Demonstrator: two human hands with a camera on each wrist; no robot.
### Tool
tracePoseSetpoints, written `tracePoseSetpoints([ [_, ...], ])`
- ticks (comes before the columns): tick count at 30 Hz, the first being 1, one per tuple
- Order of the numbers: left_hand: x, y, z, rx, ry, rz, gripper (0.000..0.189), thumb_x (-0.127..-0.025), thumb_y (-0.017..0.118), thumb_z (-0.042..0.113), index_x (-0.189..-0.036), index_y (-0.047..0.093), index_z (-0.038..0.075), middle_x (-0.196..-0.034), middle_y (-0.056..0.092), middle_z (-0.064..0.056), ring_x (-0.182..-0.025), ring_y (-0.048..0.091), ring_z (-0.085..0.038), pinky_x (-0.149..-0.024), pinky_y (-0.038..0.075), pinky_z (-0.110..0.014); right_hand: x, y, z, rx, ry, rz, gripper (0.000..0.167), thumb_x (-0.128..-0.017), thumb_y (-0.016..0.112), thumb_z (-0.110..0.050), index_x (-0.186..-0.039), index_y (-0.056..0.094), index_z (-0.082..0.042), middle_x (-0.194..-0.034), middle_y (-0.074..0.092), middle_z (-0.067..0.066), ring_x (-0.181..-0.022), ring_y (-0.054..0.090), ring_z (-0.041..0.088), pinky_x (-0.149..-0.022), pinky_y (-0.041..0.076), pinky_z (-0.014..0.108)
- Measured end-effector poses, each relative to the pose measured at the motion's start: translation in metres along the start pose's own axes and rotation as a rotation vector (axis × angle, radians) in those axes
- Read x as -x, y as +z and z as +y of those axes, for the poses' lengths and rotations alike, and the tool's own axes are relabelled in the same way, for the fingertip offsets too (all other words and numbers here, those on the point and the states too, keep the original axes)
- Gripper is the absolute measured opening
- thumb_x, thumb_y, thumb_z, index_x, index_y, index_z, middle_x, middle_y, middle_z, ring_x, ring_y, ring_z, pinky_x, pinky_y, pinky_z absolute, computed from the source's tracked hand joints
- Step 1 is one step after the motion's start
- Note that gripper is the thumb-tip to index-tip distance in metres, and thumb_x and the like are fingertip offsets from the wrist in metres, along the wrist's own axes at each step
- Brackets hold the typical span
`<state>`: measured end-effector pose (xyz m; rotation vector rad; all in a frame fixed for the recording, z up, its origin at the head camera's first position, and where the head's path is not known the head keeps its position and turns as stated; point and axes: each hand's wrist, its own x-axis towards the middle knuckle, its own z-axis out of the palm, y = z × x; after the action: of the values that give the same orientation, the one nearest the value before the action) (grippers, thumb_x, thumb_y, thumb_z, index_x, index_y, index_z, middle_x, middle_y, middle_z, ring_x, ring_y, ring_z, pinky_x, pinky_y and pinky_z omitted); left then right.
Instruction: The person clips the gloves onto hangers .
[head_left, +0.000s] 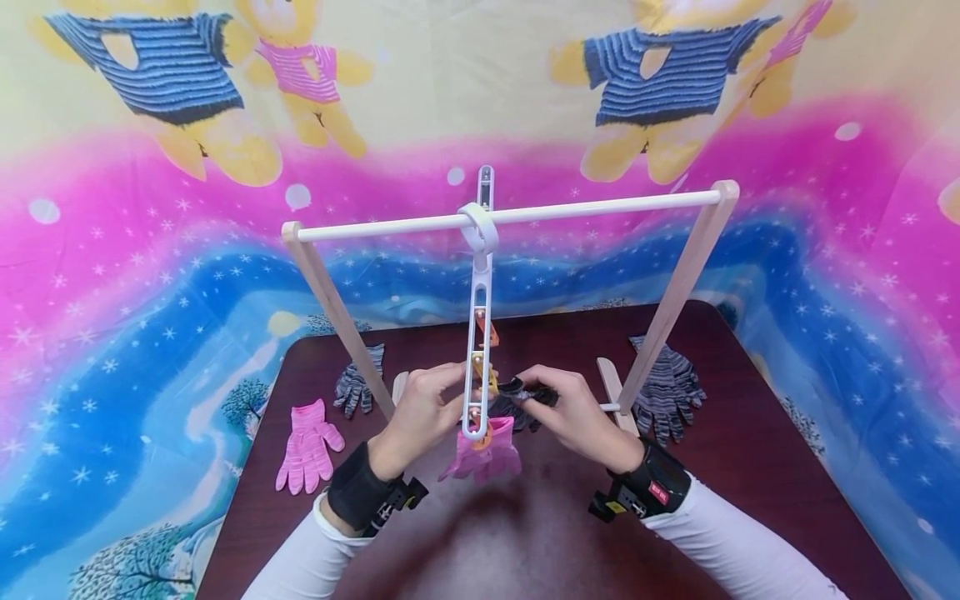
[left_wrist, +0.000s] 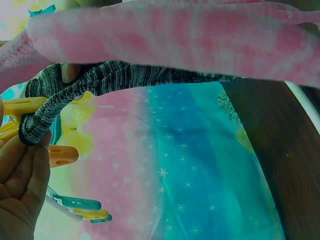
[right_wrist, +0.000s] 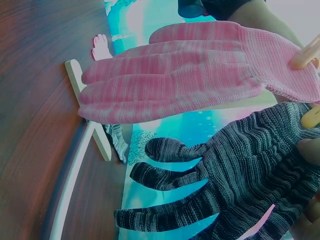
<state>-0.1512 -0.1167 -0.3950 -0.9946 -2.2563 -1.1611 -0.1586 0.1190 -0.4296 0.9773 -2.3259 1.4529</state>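
In the head view my left hand (head_left: 427, 410) is at the near half of a white clip hanger (head_left: 478, 333), its fingers around a yellow clip (left_wrist: 25, 106). My right hand (head_left: 573, 412) pinches the cuff of a black-and-grey knit glove (right_wrist: 250, 160), whose fingers dangle downward. That cuff's edge lies against the yellow clip and my left fingertips in the left wrist view. A pink glove (right_wrist: 175, 75) hangs from an orange clip (head_left: 482, 435) at the hanger's near end. The hanger partly hides my left fingertips from above.
The hanger's ring loops over the white rod (head_left: 600, 206) of a wooden rack. On the dark table (head_left: 750, 500) lie another pink glove (head_left: 306, 448) and a grey glove (head_left: 358, 383) at left, and a grey glove (head_left: 667, 390) by the right post (head_left: 678, 292).
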Motion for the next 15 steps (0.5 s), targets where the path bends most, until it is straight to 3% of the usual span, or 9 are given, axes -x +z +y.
tracePoseSetpoints([
  [8,0.0004,0.0007,0.0008,0.010,-0.011,-0.004,0.029,-0.083,0.081,0.007,-0.111,0.074,0.003,-0.095,0.078,-0.008,-0.086,0.073,-0.017,-0.074,0.060,-0.034,0.0004,0.0003,0.0018,-0.003,0.011,-0.004,0.021,-0.088,0.071,0.006,-0.103,0.071,-0.008,-0.093,0.075,0.007,-0.078,0.064,0.011,-0.064,0.055,0.024],
  [15,0.0013,0.0010,0.0012,0.013,-0.001,0.000,0.032,-0.082,0.082,0.006,-0.112,0.074,0.004,-0.096,0.077,-0.008,-0.088,0.073,-0.018,-0.078,0.059,-0.033,0.0006,0.0005,0.0019,-0.005,0.021,0.002,0.020,-0.088,0.072,0.005,-0.102,0.071,-0.008,-0.093,0.075,0.008,-0.079,0.064,0.009,-0.064,0.055,0.023],
])
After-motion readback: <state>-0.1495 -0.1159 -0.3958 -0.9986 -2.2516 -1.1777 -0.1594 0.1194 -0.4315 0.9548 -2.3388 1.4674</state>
